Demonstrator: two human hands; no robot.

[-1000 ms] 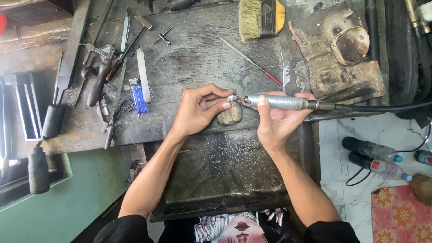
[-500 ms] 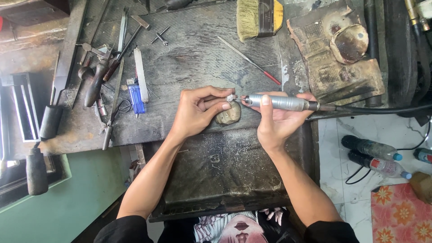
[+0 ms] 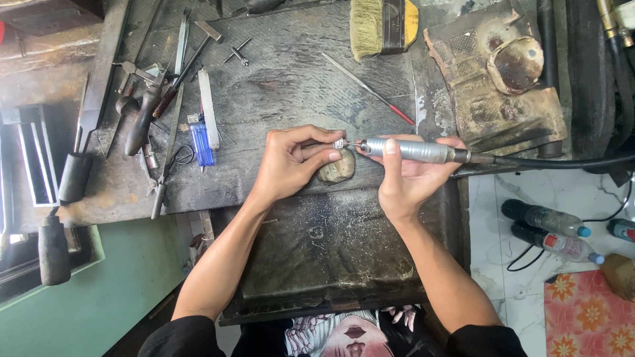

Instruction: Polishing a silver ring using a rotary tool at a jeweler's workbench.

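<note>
I sit at the dark, worn bench, with a black tray pulled out under my arms. My right hand is closed around the silver rotary handpiece, its black cable running off to the right. My left hand pinches a small silver piece between thumb and fingers, against the rounded wooden peg at the near edge of the bench. The tool's tip touches the piece, so I judge the grinding is in progress; how much is left I cannot tell, the piece is too small. Around it lie a brush far, a thin red-handled file, a blue lighter and pliers to the left. Nothing blocks my hands.
</note>
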